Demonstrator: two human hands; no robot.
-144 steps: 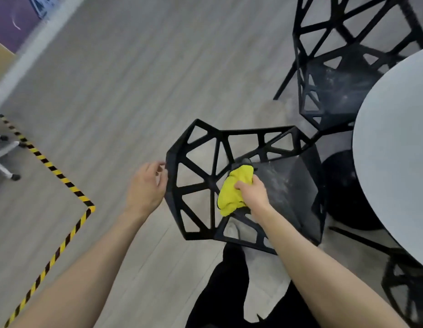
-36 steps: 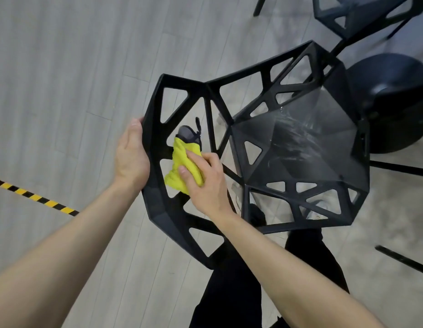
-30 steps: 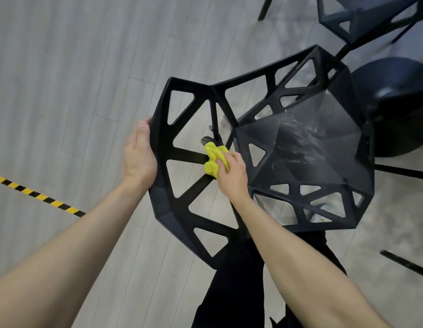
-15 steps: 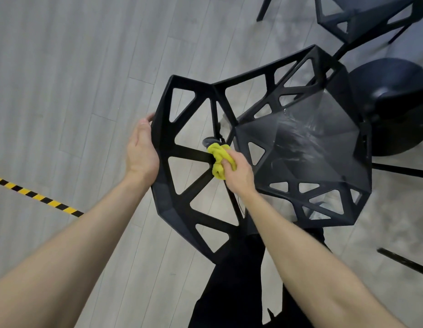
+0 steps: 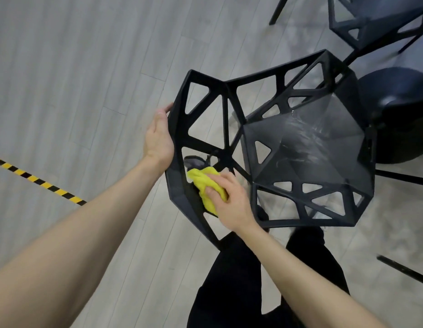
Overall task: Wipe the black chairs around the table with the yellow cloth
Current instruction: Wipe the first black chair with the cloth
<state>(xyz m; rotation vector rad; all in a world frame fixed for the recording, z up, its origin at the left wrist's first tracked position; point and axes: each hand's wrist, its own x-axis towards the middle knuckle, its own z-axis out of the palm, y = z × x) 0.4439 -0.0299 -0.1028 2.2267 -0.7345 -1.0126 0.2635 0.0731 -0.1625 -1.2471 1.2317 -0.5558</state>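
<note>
Looks like an office or workplace break area. Pale grey plank floor (image 5: 92, 67), yellow-and-black hazard tape (image 5: 37, 182) at left, identical black geometric chairs (image 5: 229, 159) centre and upper right, round black pedestal base (image 5: 400, 110) at right.

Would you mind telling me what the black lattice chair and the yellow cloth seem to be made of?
The black lattice chair looks like moulded plastic, possibly coated metal: faceted one-piece panels with a dull sheen and pale smears on the seat. The yellow cloth looks like soft microfibre or terry: it bunches in plump, matte folds under the right hand.
</note>
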